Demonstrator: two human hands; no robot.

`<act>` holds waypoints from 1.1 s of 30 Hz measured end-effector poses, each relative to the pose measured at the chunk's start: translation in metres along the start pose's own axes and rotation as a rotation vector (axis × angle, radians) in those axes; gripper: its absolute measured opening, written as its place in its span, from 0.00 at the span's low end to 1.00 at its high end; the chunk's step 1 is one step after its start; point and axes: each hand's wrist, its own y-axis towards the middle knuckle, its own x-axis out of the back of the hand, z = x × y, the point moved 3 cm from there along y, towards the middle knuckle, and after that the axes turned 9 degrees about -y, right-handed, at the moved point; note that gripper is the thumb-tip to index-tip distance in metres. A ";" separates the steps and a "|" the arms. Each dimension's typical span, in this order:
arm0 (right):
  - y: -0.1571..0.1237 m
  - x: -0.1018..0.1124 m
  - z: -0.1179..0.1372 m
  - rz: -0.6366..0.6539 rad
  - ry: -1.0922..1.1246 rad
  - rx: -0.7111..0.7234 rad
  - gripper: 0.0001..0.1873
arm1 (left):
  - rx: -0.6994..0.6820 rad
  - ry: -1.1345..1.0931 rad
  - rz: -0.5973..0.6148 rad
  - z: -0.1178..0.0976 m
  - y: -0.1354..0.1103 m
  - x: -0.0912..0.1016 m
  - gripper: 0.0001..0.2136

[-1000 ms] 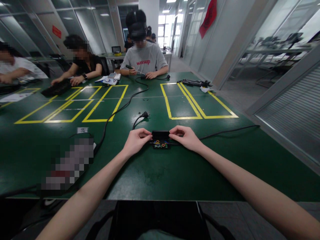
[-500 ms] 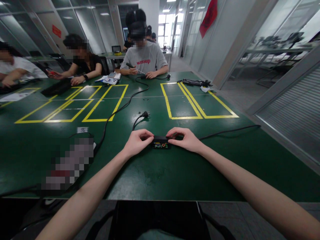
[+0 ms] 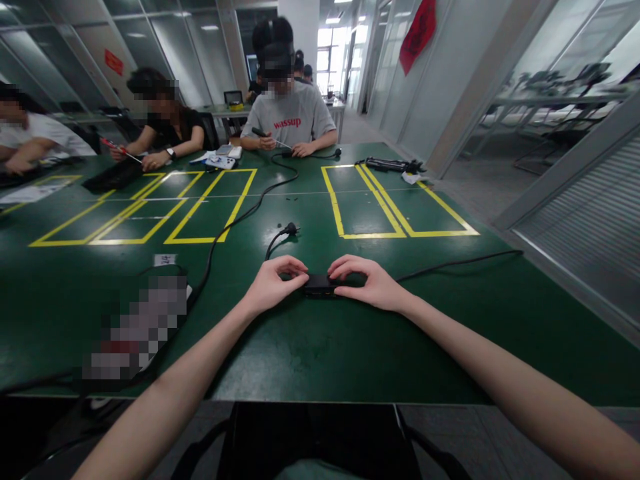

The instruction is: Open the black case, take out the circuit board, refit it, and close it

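A black power adapter (image 3: pixel 320 287) lies on the green table in front of me, its top cover now over the circuit board, with a thin gap showing along the front edge. My left hand (image 3: pixel 277 283) pinches the adapter's left end between thumb and fingers. At the other end, my right hand (image 3: pixel 367 283) grips the cover and the side, its fingers on top and its thumb at the front. A cord with a black plug (image 3: pixel 290 229) curves out behind my left hand. Another black cable (image 3: pixel 460 262) leads away to the right from behind my right hand.
To the left lies a blurred-out power strip (image 3: pixel 143 330) with a long black cord. Yellow tape rectangles (image 3: pixel 373 235) mark the table (image 3: pixel 300 353). Across from me a person (image 3: pixel 290 113) holds a screwdriver (image 3: pixel 270 137). Further left, two other people work. A black tripod-like object (image 3: pixel 393 165) lies at the back right.
The adapter's cover has come down toward the front, hiding the circuit board that showed before. My right fingers have moved slightly left over its top.
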 end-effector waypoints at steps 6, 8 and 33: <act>-0.002 -0.001 0.000 0.060 -0.109 0.013 0.12 | 0.003 0.087 0.066 -0.002 -0.001 -0.004 0.09; -0.002 0.000 0.001 0.074 -0.124 0.013 0.12 | -0.006 0.115 0.076 -0.003 -0.002 -0.004 0.09; 0.000 -0.008 0.001 0.166 -0.326 0.169 0.23 | -0.286 0.527 0.320 -0.003 -0.009 -0.011 0.12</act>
